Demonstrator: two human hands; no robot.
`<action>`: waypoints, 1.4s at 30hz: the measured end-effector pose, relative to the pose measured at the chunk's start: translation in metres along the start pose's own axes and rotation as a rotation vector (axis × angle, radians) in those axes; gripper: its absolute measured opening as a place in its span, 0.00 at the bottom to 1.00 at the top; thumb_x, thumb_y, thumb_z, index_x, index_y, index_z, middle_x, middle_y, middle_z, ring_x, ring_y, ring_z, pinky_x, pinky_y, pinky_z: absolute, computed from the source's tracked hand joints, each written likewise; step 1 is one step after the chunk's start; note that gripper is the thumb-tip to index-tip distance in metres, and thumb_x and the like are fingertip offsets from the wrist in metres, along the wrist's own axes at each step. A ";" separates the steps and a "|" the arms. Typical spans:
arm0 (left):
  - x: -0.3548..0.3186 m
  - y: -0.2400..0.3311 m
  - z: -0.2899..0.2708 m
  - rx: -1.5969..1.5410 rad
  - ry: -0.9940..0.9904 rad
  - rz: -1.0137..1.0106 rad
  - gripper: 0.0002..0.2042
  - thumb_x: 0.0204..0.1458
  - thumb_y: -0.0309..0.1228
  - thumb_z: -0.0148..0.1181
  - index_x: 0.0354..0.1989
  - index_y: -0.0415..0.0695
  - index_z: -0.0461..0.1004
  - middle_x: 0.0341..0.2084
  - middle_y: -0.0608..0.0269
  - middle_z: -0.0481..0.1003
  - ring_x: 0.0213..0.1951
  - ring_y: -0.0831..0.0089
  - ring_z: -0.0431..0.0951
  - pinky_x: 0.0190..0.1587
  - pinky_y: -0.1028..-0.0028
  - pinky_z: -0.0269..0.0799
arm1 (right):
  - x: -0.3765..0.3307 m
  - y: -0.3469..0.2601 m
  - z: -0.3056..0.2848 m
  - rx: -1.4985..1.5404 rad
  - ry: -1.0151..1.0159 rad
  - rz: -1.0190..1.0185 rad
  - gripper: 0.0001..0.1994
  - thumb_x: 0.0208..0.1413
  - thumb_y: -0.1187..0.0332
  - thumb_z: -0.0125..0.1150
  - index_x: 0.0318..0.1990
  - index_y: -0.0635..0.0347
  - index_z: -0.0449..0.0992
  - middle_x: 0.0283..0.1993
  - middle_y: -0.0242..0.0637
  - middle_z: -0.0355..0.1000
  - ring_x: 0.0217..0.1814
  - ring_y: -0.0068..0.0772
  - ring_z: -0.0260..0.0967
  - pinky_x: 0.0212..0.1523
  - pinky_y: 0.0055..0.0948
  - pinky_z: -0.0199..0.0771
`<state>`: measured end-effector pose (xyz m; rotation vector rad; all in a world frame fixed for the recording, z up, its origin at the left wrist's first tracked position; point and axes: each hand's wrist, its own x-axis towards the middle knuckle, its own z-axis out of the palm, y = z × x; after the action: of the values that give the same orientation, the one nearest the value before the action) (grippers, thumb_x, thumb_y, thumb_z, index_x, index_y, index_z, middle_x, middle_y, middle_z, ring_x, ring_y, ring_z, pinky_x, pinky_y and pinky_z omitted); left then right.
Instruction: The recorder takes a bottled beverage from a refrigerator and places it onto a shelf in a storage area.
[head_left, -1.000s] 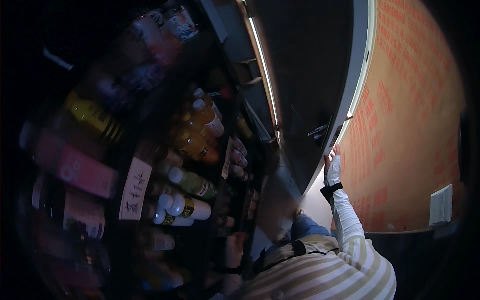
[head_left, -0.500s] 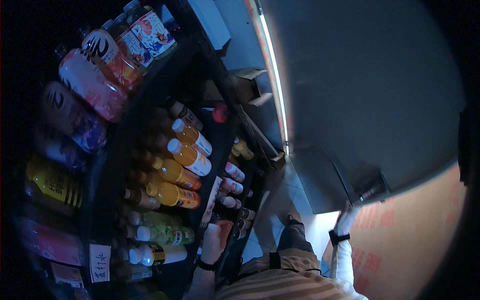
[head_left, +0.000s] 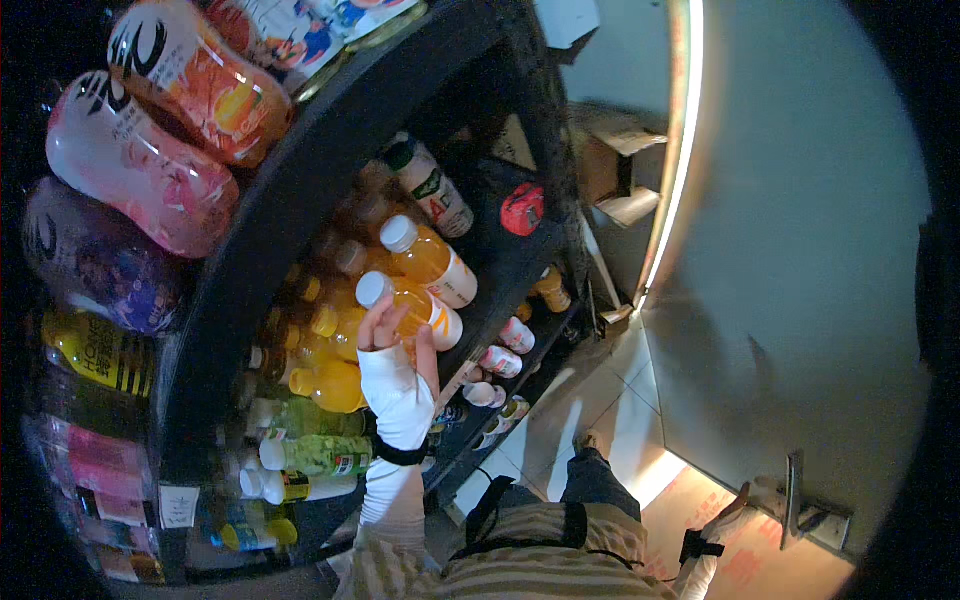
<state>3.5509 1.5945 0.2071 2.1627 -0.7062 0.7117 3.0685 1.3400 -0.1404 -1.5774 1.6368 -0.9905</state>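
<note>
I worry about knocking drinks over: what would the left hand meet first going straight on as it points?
Likely the nearer white-capped orange bottle, just by the left hand; depth is unclear, so they may be touching.

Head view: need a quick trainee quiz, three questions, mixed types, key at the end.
1. Multiple choice. What is the left hand at?
A) a green-drink bottle
B) an orange-drink bottle with a white cap
C) a purple-wrapped bottle

2. True or false. The right hand is reaching in among the bottles.

3. Fill in. In the picture, the open cardboard box is to the ____ of the lit strip.

Key:
1. B
2. False; it is by the door handle.
3. left
</note>
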 end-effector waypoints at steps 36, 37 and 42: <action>-0.037 -0.001 0.020 -0.226 -0.112 -0.111 0.36 0.29 0.25 0.69 0.50 0.43 0.56 0.48 0.50 0.63 0.51 0.58 0.64 0.52 0.67 0.61 | -0.137 -0.553 0.309 0.642 -1.161 -1.004 0.34 0.35 0.63 0.67 0.50 0.70 0.59 0.40 0.57 0.65 0.42 0.56 0.64 0.42 0.41 0.65; -0.039 -0.001 0.019 -0.252 -0.079 -0.102 0.35 0.30 0.26 0.69 0.50 0.43 0.56 0.49 0.49 0.62 0.52 0.58 0.64 0.53 0.66 0.60 | -0.135 -0.552 0.304 0.669 -1.159 -0.989 0.34 0.34 0.64 0.67 0.49 0.70 0.59 0.39 0.56 0.65 0.42 0.56 0.64 0.41 0.40 0.66; -0.051 -0.012 0.020 -0.231 -0.014 -0.181 0.34 0.34 0.29 0.67 0.51 0.44 0.53 0.50 0.46 0.61 0.54 0.52 0.61 0.56 0.60 0.54 | -0.121 -0.530 0.302 0.915 -1.286 -0.773 0.31 0.38 0.74 0.65 0.50 0.62 0.53 0.42 0.38 0.65 0.44 0.28 0.65 0.46 0.26 0.66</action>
<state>3.5284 1.5995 0.1557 1.9909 -0.5618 0.4951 3.6042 1.4412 0.1594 -1.5265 -0.3150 -0.5915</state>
